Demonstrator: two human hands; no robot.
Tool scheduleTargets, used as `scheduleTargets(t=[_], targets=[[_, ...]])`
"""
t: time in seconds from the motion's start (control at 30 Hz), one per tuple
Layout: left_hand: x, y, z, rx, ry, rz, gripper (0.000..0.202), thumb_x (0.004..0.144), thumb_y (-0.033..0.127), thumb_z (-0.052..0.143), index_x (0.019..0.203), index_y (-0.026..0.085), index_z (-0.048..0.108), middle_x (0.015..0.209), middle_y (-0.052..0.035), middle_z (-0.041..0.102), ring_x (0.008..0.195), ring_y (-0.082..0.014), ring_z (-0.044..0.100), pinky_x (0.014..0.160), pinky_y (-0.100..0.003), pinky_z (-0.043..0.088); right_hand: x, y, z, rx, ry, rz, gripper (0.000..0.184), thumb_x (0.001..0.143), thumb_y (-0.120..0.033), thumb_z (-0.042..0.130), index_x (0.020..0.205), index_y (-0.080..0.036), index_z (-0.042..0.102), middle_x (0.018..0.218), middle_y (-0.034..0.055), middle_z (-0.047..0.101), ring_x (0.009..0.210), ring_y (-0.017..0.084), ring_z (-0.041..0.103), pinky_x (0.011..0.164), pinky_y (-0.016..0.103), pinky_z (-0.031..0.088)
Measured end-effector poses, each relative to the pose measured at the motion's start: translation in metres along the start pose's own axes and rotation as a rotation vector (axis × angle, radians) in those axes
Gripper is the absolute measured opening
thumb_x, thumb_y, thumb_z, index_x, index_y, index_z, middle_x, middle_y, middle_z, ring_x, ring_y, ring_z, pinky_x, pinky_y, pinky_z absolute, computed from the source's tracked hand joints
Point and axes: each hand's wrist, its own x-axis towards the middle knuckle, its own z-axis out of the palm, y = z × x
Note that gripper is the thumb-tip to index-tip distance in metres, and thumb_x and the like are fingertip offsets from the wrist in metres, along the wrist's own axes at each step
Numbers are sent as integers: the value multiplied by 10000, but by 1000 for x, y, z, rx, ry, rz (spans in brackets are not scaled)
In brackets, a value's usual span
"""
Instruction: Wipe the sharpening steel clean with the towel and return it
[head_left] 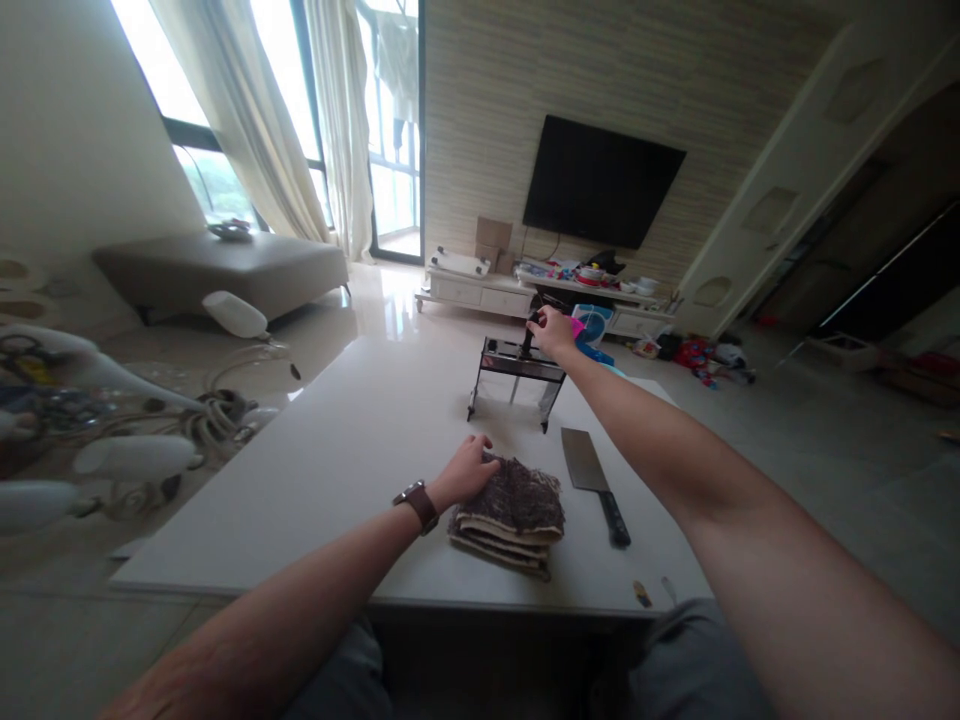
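Note:
My left hand [466, 470] rests with curled fingers on the left edge of a folded dark, fuzzy cloth [514, 510] lying near the front of the white table [352, 450]. A brown watch sits on that wrist. My right hand [551, 333] reaches to the far side of the table and is closed round a dark upright part on top of a black metal rack [514, 375]. A cleaver [592, 480] with a black handle lies flat to the right of the cloth, between the cloth and my right forearm.
Two small items [651, 592] lie at the table's front right corner. A grey daybed [225, 270] stands at the left by the window. A low TV cabinet [540, 290] with clutter stands under the wall TV. Lamp parts and cables [112, 430] lie at the left.

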Motion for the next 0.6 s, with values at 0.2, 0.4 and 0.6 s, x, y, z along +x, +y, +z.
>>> scheduleTargets(t=[0.2,0.4,0.6], targets=[[4,2,1,9,3,0,293,831,266,562,1097,147,593,1144,-123,584,1050,-238,602,984,-345,448,4,-1,4,-28,4,19,236,857,-178,617,1090,-173,652,1073,143,721,1055,296,667,943,405,501],[5,1,3,5,-5,4,285,831,267,567,1091,152,596,1139,-122,591,1056,-241,598,984,-350,446,0,6,4,-39,-23,0,266,890,-172,566,1151,-183,620,1089,118,720,1053,274,665,947,389,501],[5,3,2,8,0,1,278,831,271,567,1082,155,592,1139,-124,597,1057,-243,596,985,-361,448,-1,3,5,-33,-30,3,228,883,-181,573,1108,-199,610,1074,112,717,1039,268,669,925,387,507]])
